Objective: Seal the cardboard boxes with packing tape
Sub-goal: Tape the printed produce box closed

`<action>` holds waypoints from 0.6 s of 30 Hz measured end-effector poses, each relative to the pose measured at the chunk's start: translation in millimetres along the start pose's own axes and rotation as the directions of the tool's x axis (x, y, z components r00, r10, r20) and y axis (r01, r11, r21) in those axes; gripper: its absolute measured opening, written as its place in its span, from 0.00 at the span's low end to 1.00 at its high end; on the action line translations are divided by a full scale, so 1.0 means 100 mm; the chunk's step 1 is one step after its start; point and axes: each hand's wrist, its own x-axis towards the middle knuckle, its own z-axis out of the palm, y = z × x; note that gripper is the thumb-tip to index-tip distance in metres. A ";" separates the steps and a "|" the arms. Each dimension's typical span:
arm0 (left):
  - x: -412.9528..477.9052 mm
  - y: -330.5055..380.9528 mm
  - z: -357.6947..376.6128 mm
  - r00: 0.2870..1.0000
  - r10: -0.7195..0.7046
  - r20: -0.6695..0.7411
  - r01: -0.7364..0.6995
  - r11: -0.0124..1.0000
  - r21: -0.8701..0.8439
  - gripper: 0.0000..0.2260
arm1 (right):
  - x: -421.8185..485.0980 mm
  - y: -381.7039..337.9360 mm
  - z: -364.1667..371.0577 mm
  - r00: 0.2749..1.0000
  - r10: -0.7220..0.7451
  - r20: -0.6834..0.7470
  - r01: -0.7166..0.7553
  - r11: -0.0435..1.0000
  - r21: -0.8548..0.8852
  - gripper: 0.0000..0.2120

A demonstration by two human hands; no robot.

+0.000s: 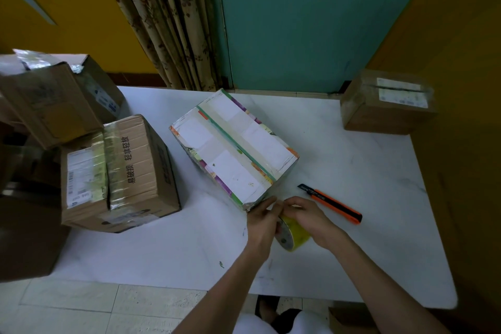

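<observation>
Both hands are down at the near corner of the colourful box, which sits on the white tabletop just ahead of the grip. Its long axis slants from far left to near right, and the taped centre seam runs the same way. The yellow tape roll is right in the grip, standing on edge, its open core face turned toward the person and slightly left, its band pointing away to the right. The left hand curls round the roll's near face, fingertips reaching up almost to the box's corner. The right hand arches over the top of the roll, fingers bent and pinched in toward the left fingertips, so the two meet just above the band. Whether a loose tape end is lifted there, I cannot tell. Just right of the grip lies an orange utility knife, its dark tip aimed back toward the box and its handle angled toward the near right. Beyond it is open white surface to the rounded edge. Left of the grip there is bare room too, before a brown box with printed characters at the left edge, with more cartons stacked behind it. Far right of the grip, a small brown box sits at the back corner.
</observation>
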 end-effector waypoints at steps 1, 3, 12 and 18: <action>0.00 0.00 0.01 1.000 0.003 -0.006 -0.003 1.000 -0.029 0.07 | 0.01 0.00 -0.01 1.000 0.019 0.013 -0.019 1.000 0.008 0.05; 0.01 -0.03 0.01 0.999 0.031 -0.037 -0.033 0.998 -0.053 0.05 | 0.02 0.01 0.00 0.998 0.053 0.028 -0.053 0.999 -0.001 0.06; -0.04 0.04 0.02 0.984 0.149 -0.099 -0.138 0.984 0.110 0.03 | -0.07 -0.03 0.09 0.993 0.107 -0.049 -0.103 0.992 0.066 0.07; 0.00 0.12 -0.05 0.989 0.146 -0.036 -0.137 0.973 0.188 0.14 | -0.18 -0.03 0.20 0.987 0.092 -0.131 -0.083 0.994 0.070 0.08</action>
